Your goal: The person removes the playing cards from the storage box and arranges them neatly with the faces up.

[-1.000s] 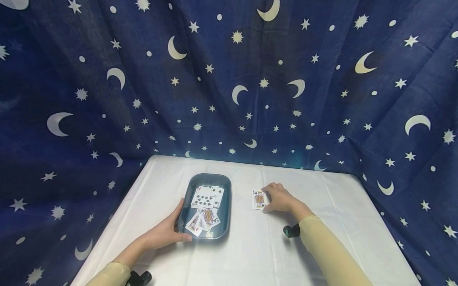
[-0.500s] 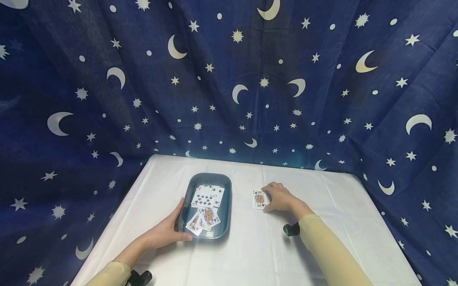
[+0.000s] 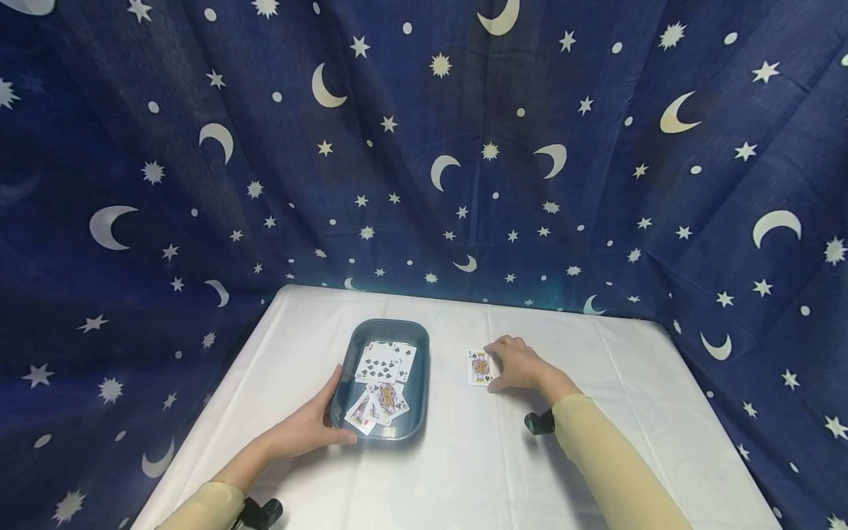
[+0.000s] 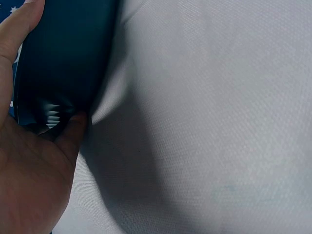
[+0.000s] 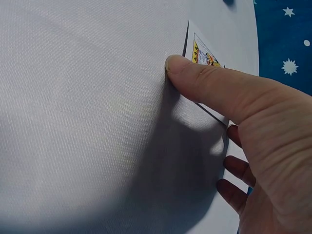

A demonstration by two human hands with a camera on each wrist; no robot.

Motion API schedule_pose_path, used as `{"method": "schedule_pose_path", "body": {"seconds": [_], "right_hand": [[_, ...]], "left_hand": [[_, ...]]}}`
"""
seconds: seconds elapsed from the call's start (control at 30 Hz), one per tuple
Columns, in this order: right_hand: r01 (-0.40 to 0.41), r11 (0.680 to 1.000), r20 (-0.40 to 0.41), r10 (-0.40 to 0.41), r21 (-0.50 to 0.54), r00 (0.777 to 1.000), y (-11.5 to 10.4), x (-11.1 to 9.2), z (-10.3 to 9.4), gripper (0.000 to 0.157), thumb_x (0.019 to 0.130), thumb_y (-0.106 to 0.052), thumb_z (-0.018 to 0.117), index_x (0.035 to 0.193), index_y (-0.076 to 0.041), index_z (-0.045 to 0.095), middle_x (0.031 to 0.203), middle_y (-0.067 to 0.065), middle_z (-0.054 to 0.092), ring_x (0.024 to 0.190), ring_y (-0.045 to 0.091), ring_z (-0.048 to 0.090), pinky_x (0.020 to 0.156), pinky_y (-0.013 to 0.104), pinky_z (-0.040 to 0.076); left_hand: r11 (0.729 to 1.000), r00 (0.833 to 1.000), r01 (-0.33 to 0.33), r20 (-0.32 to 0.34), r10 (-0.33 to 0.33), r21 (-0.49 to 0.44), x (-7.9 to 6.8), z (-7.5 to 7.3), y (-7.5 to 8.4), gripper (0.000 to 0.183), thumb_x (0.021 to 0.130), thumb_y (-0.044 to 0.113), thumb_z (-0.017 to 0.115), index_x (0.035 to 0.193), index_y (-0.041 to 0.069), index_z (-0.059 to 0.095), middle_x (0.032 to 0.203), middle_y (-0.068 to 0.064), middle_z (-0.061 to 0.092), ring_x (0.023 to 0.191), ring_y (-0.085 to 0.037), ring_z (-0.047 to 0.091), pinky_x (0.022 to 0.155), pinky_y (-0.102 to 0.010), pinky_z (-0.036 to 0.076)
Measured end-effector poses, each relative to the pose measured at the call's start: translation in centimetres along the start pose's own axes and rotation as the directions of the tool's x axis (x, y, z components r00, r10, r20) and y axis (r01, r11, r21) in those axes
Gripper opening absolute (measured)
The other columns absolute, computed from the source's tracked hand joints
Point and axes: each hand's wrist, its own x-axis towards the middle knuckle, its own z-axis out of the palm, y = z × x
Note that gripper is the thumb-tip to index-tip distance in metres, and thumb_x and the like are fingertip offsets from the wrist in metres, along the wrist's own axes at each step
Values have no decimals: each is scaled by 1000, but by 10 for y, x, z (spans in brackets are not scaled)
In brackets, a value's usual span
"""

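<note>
One tray (image 3: 415, 412) (left hand (image 3: 305, 430)), one card (image 3: 478, 367) (right hand (image 3: 521, 368))

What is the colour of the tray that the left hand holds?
The tray is dark teal, seen best in the head view.

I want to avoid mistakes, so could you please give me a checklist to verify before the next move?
1. Left hand grips the dark blue tray: ok.
2. Right hand holds the face card: ok.
3. Face card is picture side up: ok.
4. Tray cards lie inside the rim: ok.
5. Tray cards form one neat pile: not ok, they lie spread.
6. Face card is lifted off the white tablecloth: cannot tell.
</note>
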Motion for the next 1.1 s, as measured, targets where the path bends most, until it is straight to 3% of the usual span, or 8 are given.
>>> {"method": "schedule_pose_path", "body": {"seconds": [0.3, 1.1], "right_hand": [[-10, 1000, 12, 10, 4, 1000, 2, -1, -1, 89, 57, -49, 84, 134, -19, 50, 133, 6, 44, 121, 27, 37, 103, 48, 29], [-31, 999, 25, 30, 22, 999, -2, -3, -2, 90, 57, -49, 84, 135, -19, 49, 133, 5, 44, 121, 27, 37, 103, 50, 30]], "left_hand": [[1000, 1000, -3, -7, 3, -4, 1, 0, 0, 127, 61, 49, 82, 149, 29, -7, 155, 0, 0, 140, -21, 7, 109, -44, 15], [1000, 1000, -10, -1, 10, -23, 0, 0, -1, 125, 63, 47, 82, 149, 31, -8, 155, 2, -1, 140, -19, 4, 110, -45, 13]]}}
